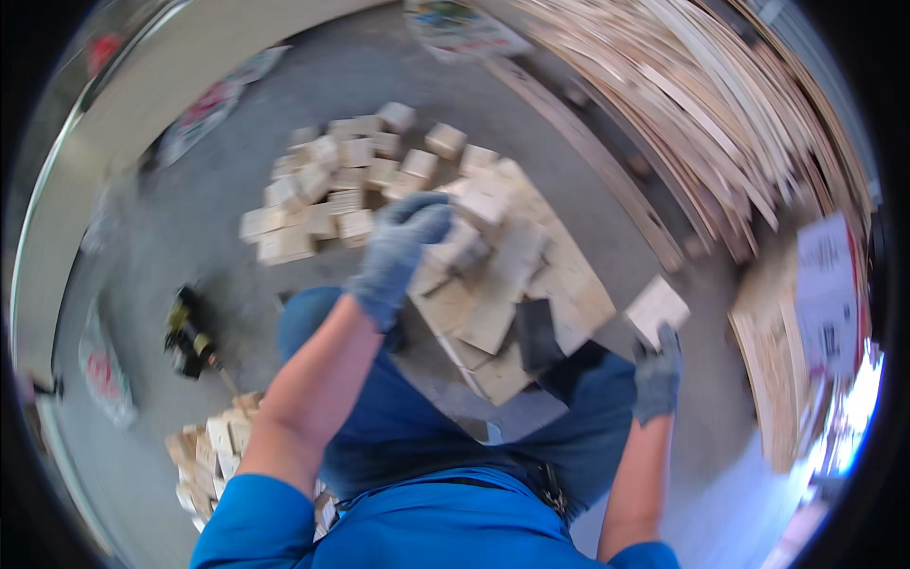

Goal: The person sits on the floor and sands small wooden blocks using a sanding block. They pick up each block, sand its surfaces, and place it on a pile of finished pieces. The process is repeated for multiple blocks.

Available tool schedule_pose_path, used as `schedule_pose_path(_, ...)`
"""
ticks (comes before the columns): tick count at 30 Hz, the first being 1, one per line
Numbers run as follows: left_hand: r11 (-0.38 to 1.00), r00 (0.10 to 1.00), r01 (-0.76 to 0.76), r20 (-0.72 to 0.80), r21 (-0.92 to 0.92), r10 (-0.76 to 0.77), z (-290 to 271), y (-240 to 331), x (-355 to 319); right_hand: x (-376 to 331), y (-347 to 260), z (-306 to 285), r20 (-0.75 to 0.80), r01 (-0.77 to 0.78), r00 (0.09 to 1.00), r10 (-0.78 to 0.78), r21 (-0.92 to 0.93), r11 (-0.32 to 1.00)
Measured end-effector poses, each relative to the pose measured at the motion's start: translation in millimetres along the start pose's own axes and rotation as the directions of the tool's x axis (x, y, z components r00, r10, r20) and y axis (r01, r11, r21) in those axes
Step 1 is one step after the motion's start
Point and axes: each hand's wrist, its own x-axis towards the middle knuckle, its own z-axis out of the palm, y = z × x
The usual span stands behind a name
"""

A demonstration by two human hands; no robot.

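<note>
Both hands wear grey gloves. My right hand (658, 376), out beyond my right knee, grips a flat, squarish wooden piece (657, 310) by its near edge. My left hand (403, 248) is closed, fingers curled, over the left side of a wooden board (578, 284) on the floor before me. Whatever its fingers may hold is hidden and blurred. Just right of those fingers, wooden blocks (482, 201) sit on the board. A longer wood piece (512, 275) and a dark rectangular piece (538, 334) also lie on it, nearer my knees.
Cut wooden blocks (318, 220) are heaped beyond my left hand, with another pile (213, 446) by my left elbow. A yellow-green and black power drill (190, 337) lies on the floor at left. Long wood strips (682, 104) are stacked far right, near a white box (827, 294).
</note>
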Motion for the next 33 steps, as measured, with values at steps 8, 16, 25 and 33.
schedule_pose_path(8,0.999,0.992,-0.028,-0.119,0.025,0.03,-11.0,-32.3,21.4,102.9,-20.0,59.3,0.024,0.053,0.999,-0.047,-0.487,0.872)
schedule_pose_path(16,0.896,0.996,0.018,-0.087,0.443,0.023,28.6,-25.0,21.4,249.1,30.4,83.1,0.149,0.128,0.989,0.005,-0.864,0.487)
schedule_pose_path(25,0.628,0.998,-0.064,0.043,0.776,0.049,57.8,-30.0,37.3,330.5,126.1,130.5,0.196,0.143,0.967,0.16,-0.946,0.292)
schedule_pose_path(33,0.6,0.997,-0.065,0.069,0.798,0.016,53.7,-35.9,40.5,367.5,191.7,188.6,0.27,0.235,0.914,0.304,-0.961,0.147)
